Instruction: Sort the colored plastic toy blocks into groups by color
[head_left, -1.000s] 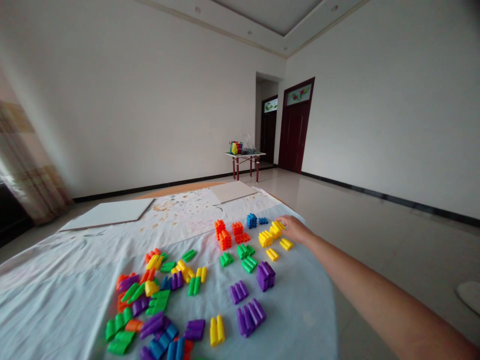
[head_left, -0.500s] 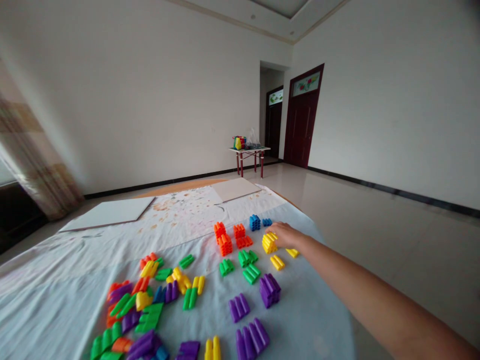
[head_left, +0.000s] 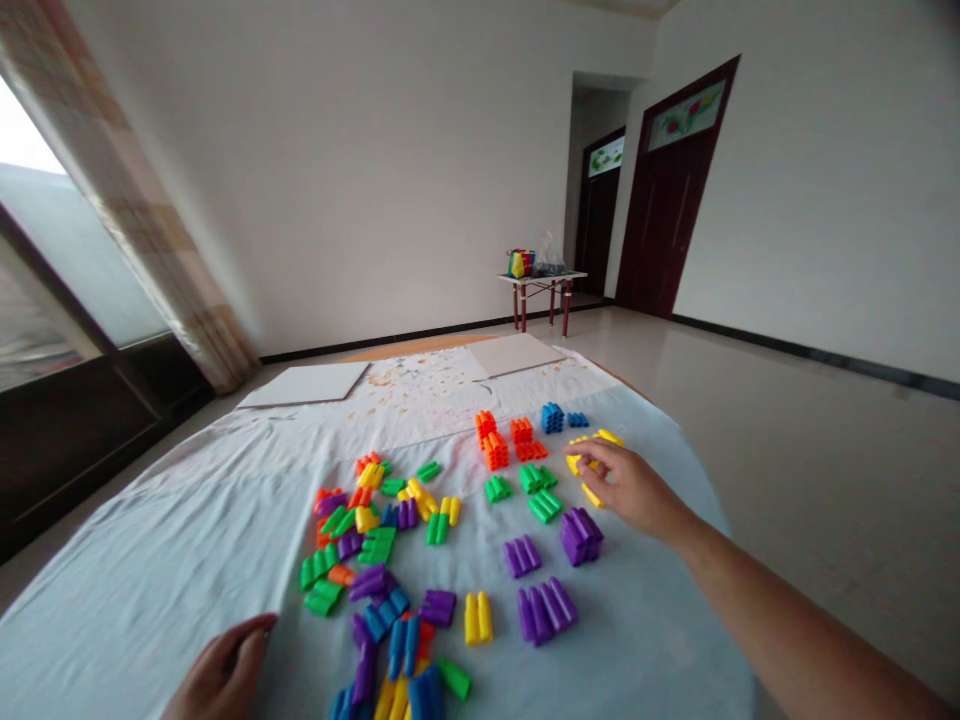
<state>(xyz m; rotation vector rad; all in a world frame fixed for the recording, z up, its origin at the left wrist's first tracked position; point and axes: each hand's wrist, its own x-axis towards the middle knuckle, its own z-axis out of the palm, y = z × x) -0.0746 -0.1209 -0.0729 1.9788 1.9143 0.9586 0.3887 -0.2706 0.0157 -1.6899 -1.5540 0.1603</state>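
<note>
My right hand (head_left: 630, 488) is spread over the yellow interlocking plastic blocks (head_left: 583, 462), its fingers among them. I cannot tell whether it grips one. Purple blocks (head_left: 581, 535) lie just below that hand, and green blocks (head_left: 544, 506) lie to its left. My left hand (head_left: 221, 670) rests on the pale blue cloth (head_left: 150, 570) at the bottom edge of the view, holding nothing. Its fingertips are close to a mixed heap of coloured blocks (head_left: 375, 540). Orange blocks (head_left: 491, 445) and blue blocks (head_left: 553, 418) stand in small groups farther away.
Two white boards (head_left: 304, 384) (head_left: 516, 354) lie at the cloth's far end. Beyond it is a tiled floor (head_left: 825, 470). A small table (head_left: 541, 277) with a bag stands by the far wall, near dark red doors (head_left: 664, 200). A curtain (head_left: 142, 200) hangs at the left window.
The view has swung left. My left hand has entered at the bottom. My right hand has drawn back towards me, and the yellow blocks around it look shifted.
</note>
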